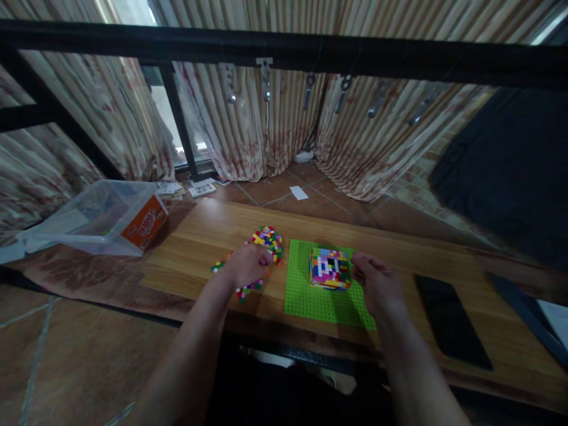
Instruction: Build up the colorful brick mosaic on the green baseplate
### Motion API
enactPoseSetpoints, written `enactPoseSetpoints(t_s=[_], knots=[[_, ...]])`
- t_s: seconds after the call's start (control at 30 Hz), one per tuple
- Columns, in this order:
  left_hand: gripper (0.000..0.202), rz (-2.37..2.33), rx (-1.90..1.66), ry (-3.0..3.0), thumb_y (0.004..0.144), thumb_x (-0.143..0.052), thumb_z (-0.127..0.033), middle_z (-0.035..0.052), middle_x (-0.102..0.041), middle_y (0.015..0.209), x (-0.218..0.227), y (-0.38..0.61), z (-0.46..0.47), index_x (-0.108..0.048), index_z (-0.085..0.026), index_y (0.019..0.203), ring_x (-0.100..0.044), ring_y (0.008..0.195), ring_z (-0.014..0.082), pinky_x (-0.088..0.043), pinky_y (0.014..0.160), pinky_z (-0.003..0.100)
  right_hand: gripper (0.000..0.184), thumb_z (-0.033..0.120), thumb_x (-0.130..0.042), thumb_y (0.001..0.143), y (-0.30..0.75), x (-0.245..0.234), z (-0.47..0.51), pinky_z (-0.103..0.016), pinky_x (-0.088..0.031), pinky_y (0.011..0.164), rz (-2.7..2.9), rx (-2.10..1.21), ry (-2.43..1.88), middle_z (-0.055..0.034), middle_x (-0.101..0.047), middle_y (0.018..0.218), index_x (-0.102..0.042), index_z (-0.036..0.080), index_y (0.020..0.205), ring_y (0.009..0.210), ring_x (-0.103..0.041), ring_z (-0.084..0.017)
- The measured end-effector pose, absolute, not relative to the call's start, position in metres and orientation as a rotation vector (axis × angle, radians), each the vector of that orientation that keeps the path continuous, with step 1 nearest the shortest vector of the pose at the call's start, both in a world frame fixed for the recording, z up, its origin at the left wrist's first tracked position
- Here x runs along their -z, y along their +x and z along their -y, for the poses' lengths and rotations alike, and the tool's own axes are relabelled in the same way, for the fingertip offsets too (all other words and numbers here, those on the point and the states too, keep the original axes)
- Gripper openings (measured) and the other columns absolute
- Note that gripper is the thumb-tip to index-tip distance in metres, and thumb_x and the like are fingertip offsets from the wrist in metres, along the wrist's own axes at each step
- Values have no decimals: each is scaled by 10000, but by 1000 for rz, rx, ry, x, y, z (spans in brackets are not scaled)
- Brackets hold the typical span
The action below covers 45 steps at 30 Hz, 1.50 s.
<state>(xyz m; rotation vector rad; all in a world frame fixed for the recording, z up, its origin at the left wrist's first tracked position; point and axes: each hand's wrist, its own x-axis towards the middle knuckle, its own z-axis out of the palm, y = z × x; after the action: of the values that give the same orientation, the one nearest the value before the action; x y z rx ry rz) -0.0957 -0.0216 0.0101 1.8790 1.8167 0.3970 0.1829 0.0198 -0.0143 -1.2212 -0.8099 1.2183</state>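
A block-shaped build of multicoloured toy bricks [329,269] stands on a green studded baseplate [306,305]. Close by its right side is my right hand [376,278], thumb and fingers curled together; whatever they may hold is too small to make out. My left hand [248,264] reaches over the loose toy bricks [267,236] left of the baseplate. Its fingers are bent inward and closed, and their tips are partly hidden, so I cannot see what is in them. More loose bricks [249,289] show below that hand.
The wooden board [213,225] bears a black phone-like slab [451,319] at the right. A clear plastic bin [97,219] with an orange label stands at the left. A dark metal bar [284,50] with hanging metal pieces crosses above. Curtains [266,136] hang behind.
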Motion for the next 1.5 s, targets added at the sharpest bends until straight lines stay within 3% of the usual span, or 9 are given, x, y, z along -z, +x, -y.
enactPoseSetpoints(t_s=[0.27,0.47,0.67,0.87,1.07,1.3,1.5], knots=[[265,-1994,-115,1950,680,-579,-113,30,-707,824,-13,-81,28,-716,-231,875,-648,791,200,-466,708,275,316,371,-880,449,178,12,-18,-174,-385,473,821,-1222,-1254,34,-608,570,-704,185,636,508,-485,-59],[222,-2017,-213,1933,671,-563,-51,72,-696,804,-9,-76,27,-697,-204,759,-650,805,240,-469,728,314,287,364,-871,480,178,13,-19,-191,-387,456,875,-1202,-1234,31,-598,571,-698,189,627,501,-490,-70],[149,-1993,-303,1886,677,-605,-60,48,-659,696,-10,-74,26,-668,-194,656,-633,752,216,-464,746,308,317,398,-881,466,178,13,-20,-195,-388,446,878,-1192,-1235,20,-608,585,-696,198,629,500,-482,-79],[123,-1838,-553,1864,763,-586,-156,17,-663,699,-13,-74,23,-668,-187,677,-592,666,160,-441,669,271,234,357,-849,545,173,5,-16,-187,-354,477,925,-1193,-1161,46,-551,527,-699,194,620,504,-432,-63],[84,-1346,-1015,1369,796,-599,-216,-8,-634,658,-14,-48,17,-646,-147,784,-579,610,112,-455,595,238,181,368,-795,644,158,-8,-1,-241,-447,576,1127,-1162,-1087,19,-654,648,-746,225,743,576,-526,-103],[176,-1066,-1058,1152,705,-677,-132,8,-679,735,-21,-25,18,-673,-123,881,-595,644,98,-463,629,231,212,383,-757,719,146,-4,10,-296,-517,692,1352,-1243,-1023,-13,-716,844,-760,270,899,756,-631,-161],[187,-1035,-1124,1210,699,-657,-84,4,-676,772,-14,-14,16,-610,-134,872,-620,715,103,-467,703,232,209,402,-738,745,145,1,11,-296,-515,687,1423,-1236,-1088,-14,-725,837,-754,254,892,738,-641,-166]])
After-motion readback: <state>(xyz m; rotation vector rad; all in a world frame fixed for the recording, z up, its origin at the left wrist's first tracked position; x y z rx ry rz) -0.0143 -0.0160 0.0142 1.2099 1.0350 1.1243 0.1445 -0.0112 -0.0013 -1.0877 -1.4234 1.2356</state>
